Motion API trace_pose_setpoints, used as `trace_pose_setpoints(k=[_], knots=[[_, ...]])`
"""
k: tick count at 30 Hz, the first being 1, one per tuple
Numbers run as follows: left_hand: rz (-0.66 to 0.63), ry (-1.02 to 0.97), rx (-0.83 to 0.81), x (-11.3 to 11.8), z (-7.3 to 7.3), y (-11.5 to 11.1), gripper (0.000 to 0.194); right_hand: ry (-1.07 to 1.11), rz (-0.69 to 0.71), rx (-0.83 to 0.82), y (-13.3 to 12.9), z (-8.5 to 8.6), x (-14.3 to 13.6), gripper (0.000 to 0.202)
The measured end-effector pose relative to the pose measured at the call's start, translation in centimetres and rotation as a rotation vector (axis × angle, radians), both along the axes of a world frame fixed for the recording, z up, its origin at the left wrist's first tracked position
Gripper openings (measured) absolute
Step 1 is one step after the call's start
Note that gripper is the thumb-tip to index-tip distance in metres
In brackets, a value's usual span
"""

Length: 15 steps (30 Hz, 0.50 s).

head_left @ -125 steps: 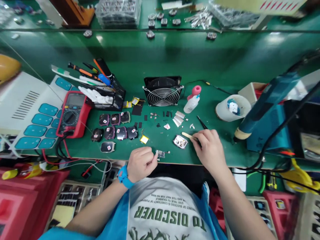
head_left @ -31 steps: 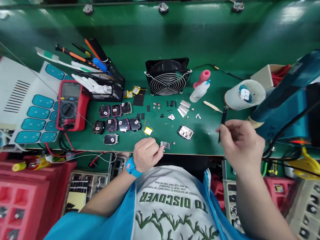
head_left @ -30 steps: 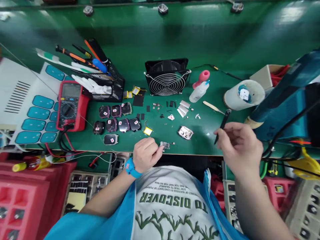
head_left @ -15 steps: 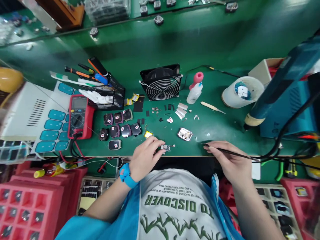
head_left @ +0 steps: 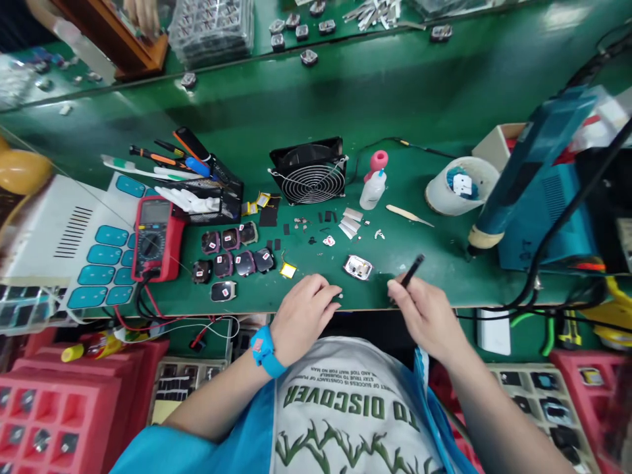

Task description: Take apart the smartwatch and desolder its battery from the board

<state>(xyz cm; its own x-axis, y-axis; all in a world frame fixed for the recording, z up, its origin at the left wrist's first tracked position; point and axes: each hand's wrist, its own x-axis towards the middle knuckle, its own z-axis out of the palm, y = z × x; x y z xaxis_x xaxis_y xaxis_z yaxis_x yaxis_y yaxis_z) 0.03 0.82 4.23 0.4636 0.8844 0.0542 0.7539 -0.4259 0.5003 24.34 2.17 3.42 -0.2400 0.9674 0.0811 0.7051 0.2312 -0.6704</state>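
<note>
My left hand (head_left: pixel 305 309), with a blue band at its wrist, is closed at the table's front edge. Its thumb and fingers pinch a small circuit board (head_left: pixel 340 296), mostly hidden by the fingers. To the right, my right hand (head_left: pixel 428 311) is closed round a slim black pen-like tool (head_left: pixel 413 270). One end of the tool slants up and away from me; the rest is covered by the hand. Between and beyond my hands lies an open white watch case (head_left: pixel 358 267) with parts inside. A yellow battery (head_left: pixel 288 269) lies beyond my left hand.
Several dark watch faces (head_left: pixel 245 261) lie at the left, near a red multimeter (head_left: pixel 157 237). Further back stand a fan (head_left: pixel 313 181) and a squeeze bottle (head_left: pixel 372 191). A white tub (head_left: pixel 459 187) and a blue-handled tool (head_left: pixel 530 164) are at the right.
My right hand has moved left and turned, so the black tool now points up and away. My left hand has shifted slightly right, its fingers covering more of the circuit board.
</note>
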Motion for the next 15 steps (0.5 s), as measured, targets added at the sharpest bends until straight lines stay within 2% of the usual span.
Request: trace_pose_setpoints(k=[3, 5, 8, 10, 13, 15], knots=[[0.006, 0.132, 0.009, 0.9, 0.1, 0.1, 0.015, -0.511, -0.070, 0.020, 1.8, 0.4, 2.3, 0.047], [0.025, 0.190, 0.018, 1.4, 0.3, 0.0, 0.012, -0.606, -0.138, 0.071, 2.3, 0.7, 3.5, 0.049], [0.056, 0.198, 0.042, 1.8, 0.3, -0.1, 0.009, -0.411, -0.198, 0.204, 2.2, 1.1, 4.8, 0.049], [0.076, 0.169, 0.055, 1.8, 0.2, -0.1, 0.009, -0.270, -0.165, 0.231, 1.6, 1.0, 4.9, 0.040], [0.104, 0.100, 0.072, 1.6, 0.0, -0.3, 0.013, -0.114, -0.051, 0.226, 0.8, 0.4, 3.3, 0.019], [0.118, 0.043, 0.074, 1.2, 0.1, -0.5, 0.012, -0.052, 0.001, 0.244, 0.5, -0.4, 1.3, 0.014]])
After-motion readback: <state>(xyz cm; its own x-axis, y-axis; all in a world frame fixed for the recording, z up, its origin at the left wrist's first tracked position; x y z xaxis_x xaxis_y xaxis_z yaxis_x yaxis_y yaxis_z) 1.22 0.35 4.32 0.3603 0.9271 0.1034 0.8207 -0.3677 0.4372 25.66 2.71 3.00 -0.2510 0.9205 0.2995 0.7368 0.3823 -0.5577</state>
